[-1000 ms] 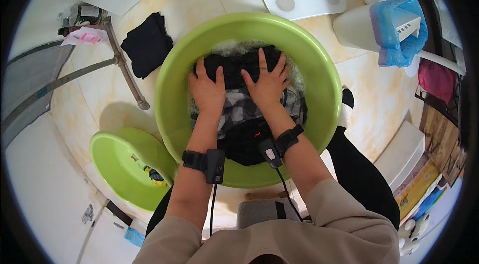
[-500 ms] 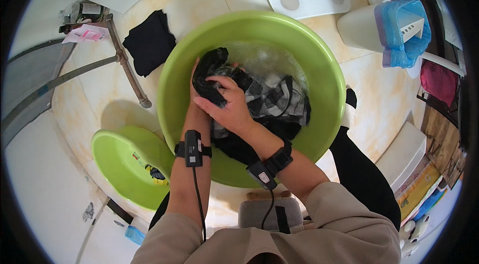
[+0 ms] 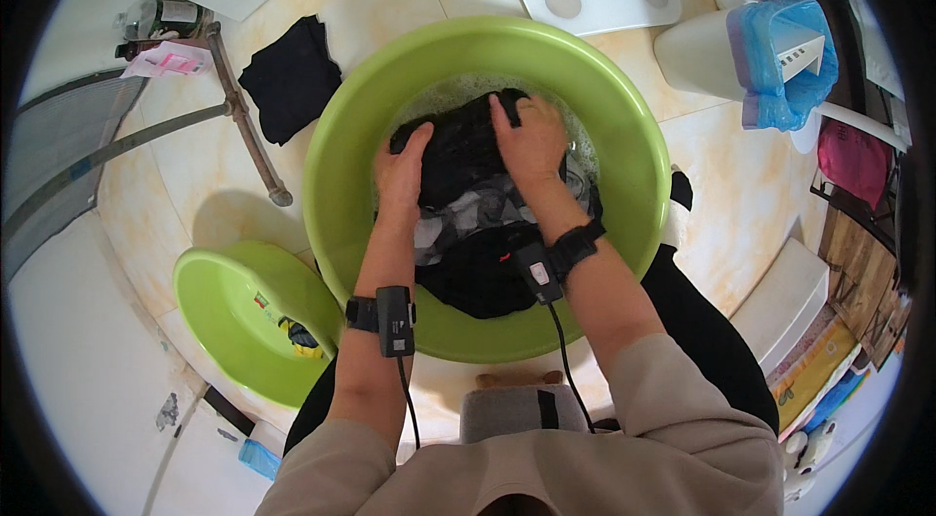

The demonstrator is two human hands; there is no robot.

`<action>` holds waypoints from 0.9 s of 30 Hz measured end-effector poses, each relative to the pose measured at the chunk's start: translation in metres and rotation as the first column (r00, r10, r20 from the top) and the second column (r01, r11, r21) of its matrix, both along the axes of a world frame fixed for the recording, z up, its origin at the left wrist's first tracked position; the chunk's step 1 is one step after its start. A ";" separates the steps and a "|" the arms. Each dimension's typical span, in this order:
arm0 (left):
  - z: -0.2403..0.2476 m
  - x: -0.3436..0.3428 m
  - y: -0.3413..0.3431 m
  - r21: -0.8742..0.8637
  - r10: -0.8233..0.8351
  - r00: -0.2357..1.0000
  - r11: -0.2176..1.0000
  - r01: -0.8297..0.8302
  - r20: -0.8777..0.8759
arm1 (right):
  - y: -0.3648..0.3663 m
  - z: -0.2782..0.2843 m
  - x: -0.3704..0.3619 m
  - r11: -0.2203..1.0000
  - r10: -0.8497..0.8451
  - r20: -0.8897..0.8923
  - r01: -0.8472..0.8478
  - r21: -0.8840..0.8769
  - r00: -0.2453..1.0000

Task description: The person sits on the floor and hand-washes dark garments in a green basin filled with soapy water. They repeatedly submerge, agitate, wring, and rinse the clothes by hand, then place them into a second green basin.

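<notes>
Inside a large green basin [image 3: 639,214], a wet black garment [image 3: 453,151] is spread between my two hands over sudsy water. My left hand [image 3: 400,175] grips its left side, thumb on top and fingers hidden beneath the cloth. At its far right part, my right hand [image 3: 534,141] pinches the fabric between thumb and fingers. A grey-and-white checked cloth [image 3: 473,214] lies just nearer to me, and more black cloth [image 3: 478,272] rests in the basin's near part. Black strapped devices with cables sit on both forearms.
A smaller green basin [image 3: 210,321] with a small yellow-and-black item stands at the left. Folded black cloth [image 3: 291,77] lies on the tiles near a brown metal frame [image 3: 239,107]. A blue-lined bin [image 3: 702,53] stands far right, and a grey stool [image 3: 502,414] sits below me.
My hands, close together at the basin's left around bunched black cloth, have moved apart. The right hand went right and farther away, and the black garment is now spread out between them.
</notes>
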State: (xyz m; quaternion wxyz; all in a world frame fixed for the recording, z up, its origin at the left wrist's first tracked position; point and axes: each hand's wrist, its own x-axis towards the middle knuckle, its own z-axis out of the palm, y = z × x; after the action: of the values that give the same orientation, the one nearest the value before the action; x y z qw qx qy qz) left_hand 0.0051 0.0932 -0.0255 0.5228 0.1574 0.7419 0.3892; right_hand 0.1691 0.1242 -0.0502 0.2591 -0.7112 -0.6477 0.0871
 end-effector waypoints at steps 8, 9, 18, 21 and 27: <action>-0.016 0.003 0.004 0.142 0.058 0.952 0.990 -0.016 -0.300 | -0.028 -0.006 -0.014 0.918 -0.040 0.057 0.059 -0.391 0.998; -0.017 0.002 0.006 0.025 0.113 0.978 0.994 -0.110 -0.177 | -0.025 -0.009 -0.016 0.900 0.008 0.059 0.019 -0.435 0.998; 0.001 -0.012 0.023 -0.143 0.224 0.498 0.970 -0.196 0.838 | -0.017 0.028 -0.046 0.962 0.119 -0.574 -0.236 -0.134 0.810; -0.005 -0.008 0.010 0.037 0.066 0.369 0.963 -0.267 0.927 | -0.040 0.057 -0.058 0.942 0.302 -0.613 -0.326 0.076 0.730; -0.031 -0.006 0.002 -0.019 0.173 0.519 0.957 -0.289 0.837 | -0.047 0.047 -0.065 0.939 0.341 -0.556 -0.300 0.167 0.758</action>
State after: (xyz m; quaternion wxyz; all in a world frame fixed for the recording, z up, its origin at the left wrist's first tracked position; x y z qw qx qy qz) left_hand -0.0010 0.0957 -0.0570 0.7432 -0.1134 0.3955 0.5276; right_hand 0.1038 0.0775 -0.0027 0.4482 -0.5206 -0.6528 0.3192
